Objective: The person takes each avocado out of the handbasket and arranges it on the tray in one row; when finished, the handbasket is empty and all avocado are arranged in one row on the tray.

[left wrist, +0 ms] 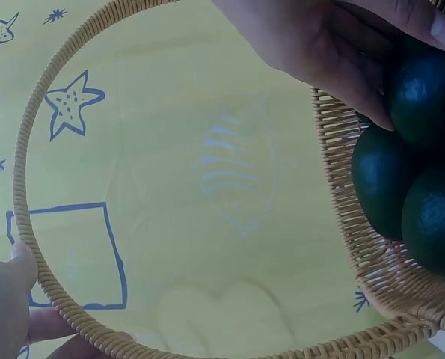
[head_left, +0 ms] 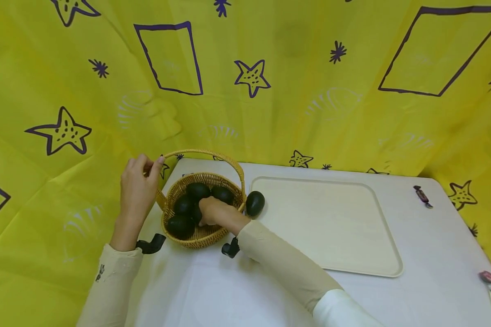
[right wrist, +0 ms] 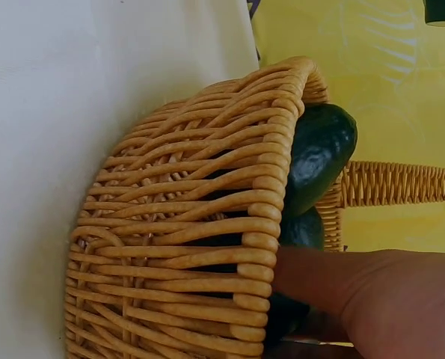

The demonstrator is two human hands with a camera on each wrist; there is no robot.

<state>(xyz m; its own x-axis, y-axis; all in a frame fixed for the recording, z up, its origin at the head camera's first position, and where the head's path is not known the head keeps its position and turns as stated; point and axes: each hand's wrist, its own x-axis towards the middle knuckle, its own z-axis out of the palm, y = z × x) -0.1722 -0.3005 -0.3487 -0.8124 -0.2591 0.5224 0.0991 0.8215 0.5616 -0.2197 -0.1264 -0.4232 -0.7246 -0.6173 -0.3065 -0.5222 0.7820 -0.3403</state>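
Note:
My left hand [head_left: 137,188] grips the tall handle [head_left: 231,162] of a woven wicker basket [head_left: 202,243] at its left side. Several dark green avocados [head_left: 181,227] lie inside the basket. Reaching in over the near right rim, my right hand [head_left: 217,211] holds one avocado [left wrist: 424,101], with thumb and fingers on either side of it in the left wrist view. From the right wrist, the basket wall hides most of these fingers. A single avocado [head_left: 255,203] lies outside, close to the basket's right rim and by the tray's left edge.
A cream rectangular tray [head_left: 323,222] lies on the white table [head_left: 212,290], right of the basket. Toward the table's right side are a wrapped candy [head_left: 423,196] and a lollipop [head_left: 488,278]. A yellow patterned cloth [head_left: 290,118] hangs close behind the table.

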